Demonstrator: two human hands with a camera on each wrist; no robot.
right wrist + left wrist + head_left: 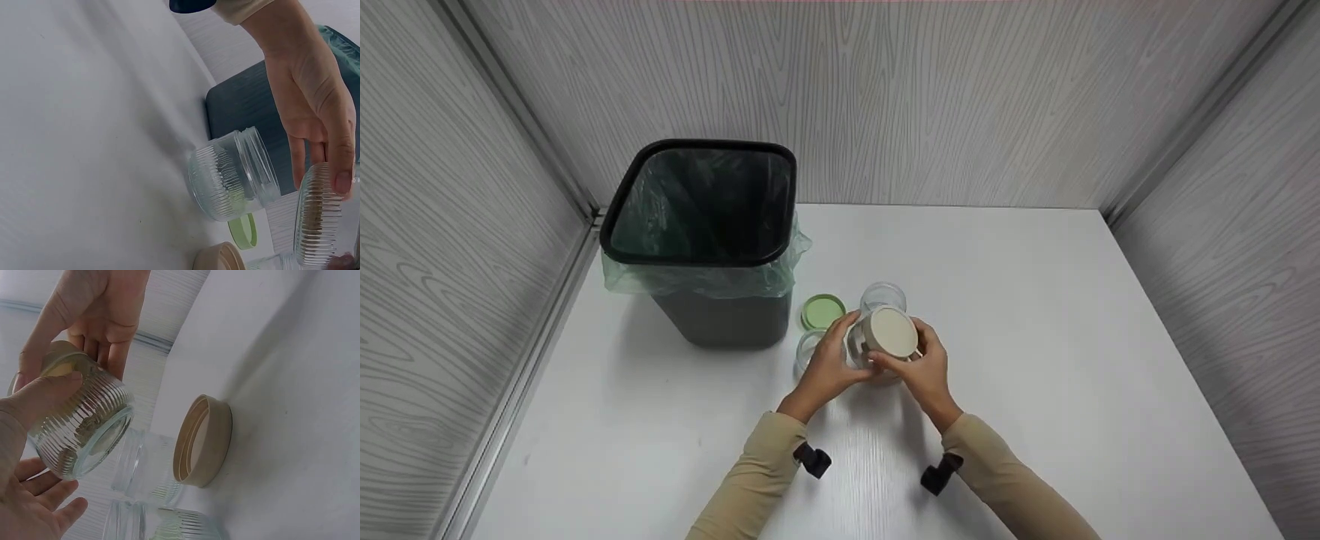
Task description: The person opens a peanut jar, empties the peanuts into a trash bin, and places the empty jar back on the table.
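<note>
A ribbed glass jar with a beige lid is held tilted just above the white table, between both hands. My left hand grips its glass body; the thumb lies across the ribs. My right hand curls round the lid, its fingers at the lid's rim. In the right wrist view the left hand reaches down onto the held jar. Something brownish shows inside the jar.
A dark bin with a green liner stands at the back left. By the hands are a green lid, an open jar, and a second open jar beside the bin. A loose beige lid lies on the table.
</note>
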